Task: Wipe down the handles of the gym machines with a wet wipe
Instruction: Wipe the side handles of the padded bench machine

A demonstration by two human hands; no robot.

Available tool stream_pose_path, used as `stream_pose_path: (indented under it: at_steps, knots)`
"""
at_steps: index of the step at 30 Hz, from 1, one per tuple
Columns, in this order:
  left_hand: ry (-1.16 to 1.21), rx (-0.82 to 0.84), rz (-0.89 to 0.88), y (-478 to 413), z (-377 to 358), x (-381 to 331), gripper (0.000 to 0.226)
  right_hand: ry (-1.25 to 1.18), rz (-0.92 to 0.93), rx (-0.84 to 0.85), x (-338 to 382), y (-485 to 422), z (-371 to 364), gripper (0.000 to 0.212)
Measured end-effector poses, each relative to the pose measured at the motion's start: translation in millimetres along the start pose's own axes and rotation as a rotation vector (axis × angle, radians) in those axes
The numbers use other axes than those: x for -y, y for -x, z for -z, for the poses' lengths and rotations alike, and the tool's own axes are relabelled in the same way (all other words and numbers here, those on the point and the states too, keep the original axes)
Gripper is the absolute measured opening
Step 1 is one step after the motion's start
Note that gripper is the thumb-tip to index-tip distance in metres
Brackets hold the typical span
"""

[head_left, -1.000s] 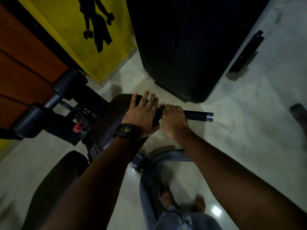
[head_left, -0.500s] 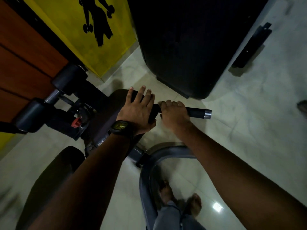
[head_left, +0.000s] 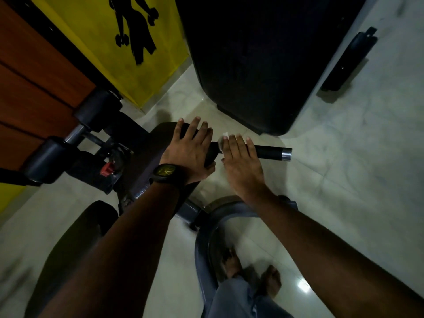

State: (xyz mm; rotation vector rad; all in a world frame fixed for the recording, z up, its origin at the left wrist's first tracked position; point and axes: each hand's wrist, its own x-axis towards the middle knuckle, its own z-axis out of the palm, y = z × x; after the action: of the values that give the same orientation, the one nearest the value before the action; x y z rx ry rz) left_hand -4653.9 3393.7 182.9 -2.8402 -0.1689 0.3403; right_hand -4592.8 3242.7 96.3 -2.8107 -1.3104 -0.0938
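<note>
In dim light, the right hand [head_left: 241, 164] is pressing a thin white wet wipe [head_left: 223, 138] onto the black machine handle [head_left: 270, 152], its grip released and its fingers lying flat across the bar. The left hand [head_left: 190, 152], its grip also released, is resting spread on the dark pad [head_left: 160, 138] just to the left. The wipe is probably limp and slippery, so wrapping it round the rigid bar should steady it.

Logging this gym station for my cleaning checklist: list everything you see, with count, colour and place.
handle: one, black with silver cap, centre
wet wipe: one, white, on handle beneath right hand
roller pads: two, black, left
knob: one, red, beside rollers
banner: one, yellow, top left
machine housing: one, black, top
frame: one, grey, bottom centre
watch: one, black, left wrist
feet: two, bare, bottom
left hand: one, flat on dark pad
right hand: one, pressing wipe onto handle
</note>
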Motion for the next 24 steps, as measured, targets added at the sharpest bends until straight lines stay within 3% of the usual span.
stream_pose_path:
  at_steps: [9,12,18,24]
  knots:
    - [0.002,-0.006,-0.002,0,1,-1,0.091,0.157,0.022,0.026,-3,8,1,0.069]
    - [0.007,-0.001,0.005,0,0,-1,0.091,0.133,-0.005,0.023,-3,13,4,0.061]
    - [0.011,-0.016,-0.003,1,-1,-2,0.090,0.010,-0.054,0.188,3,-30,27,0.038]
    - [0.003,0.001,-0.005,0,0,-1,0.091,-0.093,-0.084,0.005,0,-24,20,0.037]
